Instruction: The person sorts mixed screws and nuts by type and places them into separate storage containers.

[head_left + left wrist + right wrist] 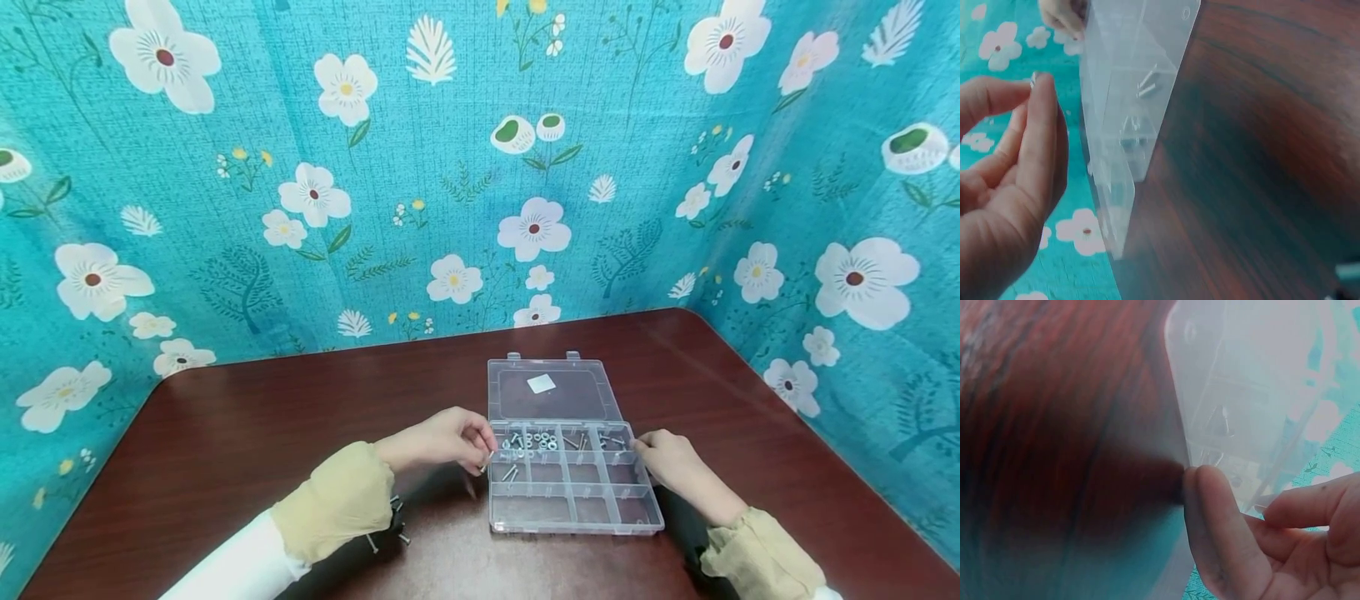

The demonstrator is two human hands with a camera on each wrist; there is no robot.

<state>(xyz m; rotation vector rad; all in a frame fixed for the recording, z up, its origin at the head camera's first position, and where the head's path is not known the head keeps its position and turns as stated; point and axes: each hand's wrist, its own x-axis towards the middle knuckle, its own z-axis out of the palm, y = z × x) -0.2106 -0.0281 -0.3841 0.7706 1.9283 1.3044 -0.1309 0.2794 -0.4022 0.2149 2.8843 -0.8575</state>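
Note:
My left hand [450, 439] is at the left side of a clear plastic compartment box [577, 527], pinching a small metal screw [486, 467] between thumb and fingertips. In the left wrist view only a bit of that screw [1034, 79] shows at the fingertips. The box lies on the table with its lid [551, 392] folded back. Its back row holds screws, nuts [551, 444] and washers; a couple of screws [510, 473] lie in the middle row at the left. At the box's right wall, my right hand [675, 463] grips the edge between thumb and fingers.
Several loose screws [403, 538] lie on the dark wooden table [300, 417], partly hidden behind the left sleeve [337, 500]. A white label [541, 383] sits on the lid. Blue flowered cloth [450, 167] hangs behind the table and along its right side.

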